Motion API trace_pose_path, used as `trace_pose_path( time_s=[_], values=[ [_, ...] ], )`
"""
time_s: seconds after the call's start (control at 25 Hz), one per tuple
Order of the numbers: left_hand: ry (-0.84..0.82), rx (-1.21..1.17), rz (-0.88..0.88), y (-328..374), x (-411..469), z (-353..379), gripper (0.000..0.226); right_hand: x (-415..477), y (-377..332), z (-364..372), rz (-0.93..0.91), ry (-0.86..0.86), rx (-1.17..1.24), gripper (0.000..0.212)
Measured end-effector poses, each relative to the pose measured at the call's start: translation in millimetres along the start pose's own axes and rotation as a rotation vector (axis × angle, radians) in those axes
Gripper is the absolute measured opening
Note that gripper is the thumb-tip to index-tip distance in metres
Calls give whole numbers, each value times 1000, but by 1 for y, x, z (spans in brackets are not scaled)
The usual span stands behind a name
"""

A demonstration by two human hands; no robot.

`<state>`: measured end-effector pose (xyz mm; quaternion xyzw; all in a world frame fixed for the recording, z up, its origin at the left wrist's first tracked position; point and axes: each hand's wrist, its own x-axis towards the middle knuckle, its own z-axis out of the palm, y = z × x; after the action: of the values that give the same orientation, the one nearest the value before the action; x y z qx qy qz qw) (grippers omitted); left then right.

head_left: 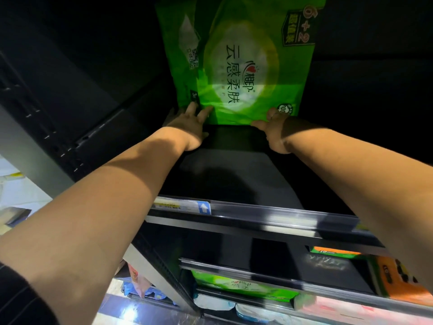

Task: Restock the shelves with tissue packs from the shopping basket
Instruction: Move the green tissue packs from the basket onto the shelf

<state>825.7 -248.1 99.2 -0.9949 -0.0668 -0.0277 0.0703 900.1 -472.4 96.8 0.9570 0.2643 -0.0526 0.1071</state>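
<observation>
Green film, likely soft and light: steady the tissue pack (236, 66) by its bottom corners. Left hand (187, 127) presses there, fingers splayed; right hand (275, 132) fingers unclear.

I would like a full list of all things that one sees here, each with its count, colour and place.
large tissue pack: one, green, upright at the back of the upper shelf
upper shelf: one, black, bare in front of the pack
price strip: one, translucent, on that shelf's front edge
arrow tag: one, blue with white arrow, left on the strip
lower tissue pack: one, green, on a shelf below
orange packs: at least two, lower shelves, right
pale packs: count unclear, whitish, blurred, lowest shelf
left hand: fingers spread against the large pack's lower left corner
right hand: at its lower right corner, grip unclear
</observation>
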Motion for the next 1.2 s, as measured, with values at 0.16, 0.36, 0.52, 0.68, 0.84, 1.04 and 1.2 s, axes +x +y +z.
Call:
trace_pose_path(
  time_s=[0.16,0.36,0.52,0.68,0.84,1.04,1.2],
  values=[
    [64,-88,73,5,-22,-19,86,-30,-6,-4,40,72,25,62],
    [226,-38,235,25,-69,-40,88,-104,-23,-16,158,238,32,66],
    [332,-103,356,43,-113,-48,87,-171,-38,-1,302,440,74,66],
    [369,-218,522,64,-151,-50,88,-232,-42,28,438,515,143,66],
    [356,-308,655,105,-194,-33,88,-295,-43,59,462,556,153,63],
    [402,-339,756,173,-252,-12,86,-379,-27,102,538,610,175,63],
    [293,-347,813,244,-311,2,91,-462,-7,148,611,602,216,62]
  ],
)
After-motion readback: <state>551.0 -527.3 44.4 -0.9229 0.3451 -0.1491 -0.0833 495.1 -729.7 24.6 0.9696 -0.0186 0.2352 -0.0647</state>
